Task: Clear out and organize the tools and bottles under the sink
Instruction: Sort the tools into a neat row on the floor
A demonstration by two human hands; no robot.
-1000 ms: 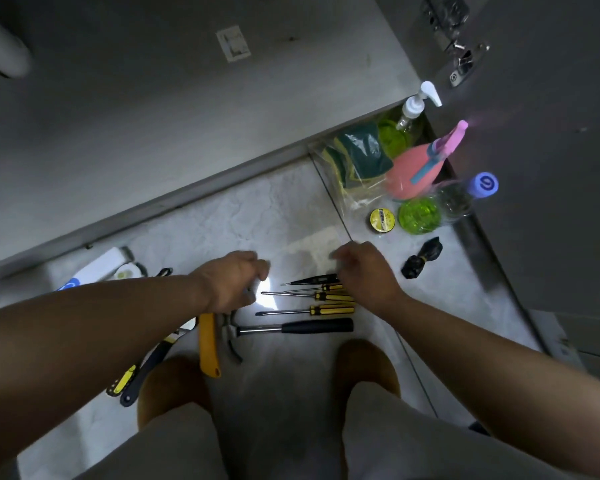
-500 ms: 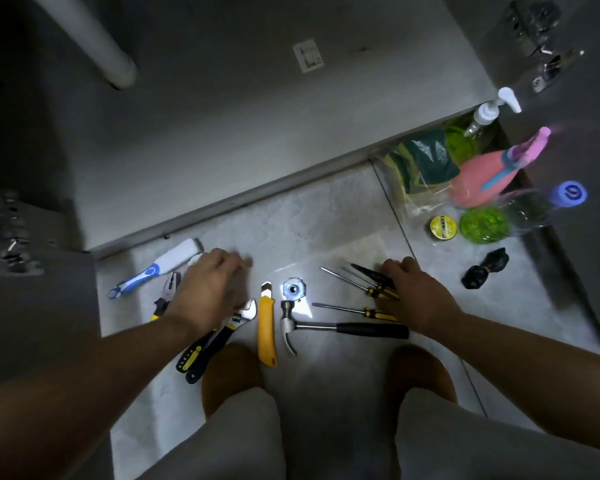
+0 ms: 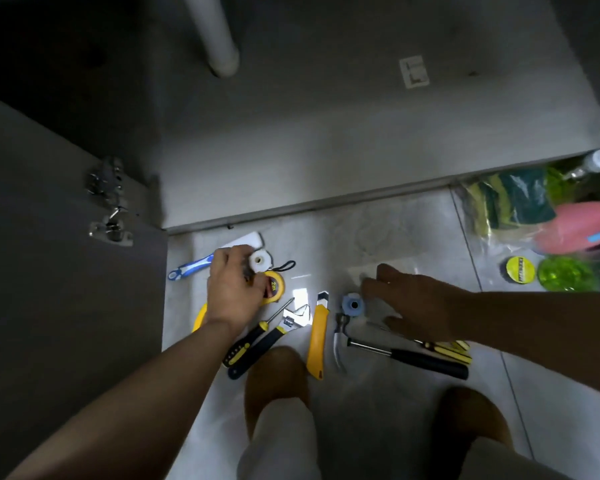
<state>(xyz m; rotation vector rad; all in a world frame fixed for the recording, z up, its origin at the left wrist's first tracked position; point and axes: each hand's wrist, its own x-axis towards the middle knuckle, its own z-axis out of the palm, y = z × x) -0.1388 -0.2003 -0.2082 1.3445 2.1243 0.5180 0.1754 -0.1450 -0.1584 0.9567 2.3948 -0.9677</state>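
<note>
bare forearms run back from the left hand (image 3: 232,292) and right hand (image 3: 420,306); pale grey shorts (image 3: 281,441) stop above bare knees (image 3: 274,368).

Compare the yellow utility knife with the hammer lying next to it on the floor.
The utility knife has a yellow body; the hammer has a bare metal head and shaft with a black grip. The knife points away, toward the cabinet, while the hammer lies crosswise, its handle running right. The knife is one slim straight bar; the hammer ends in a curved claw head. Both lie flat on the tile floor, side by side.
</note>
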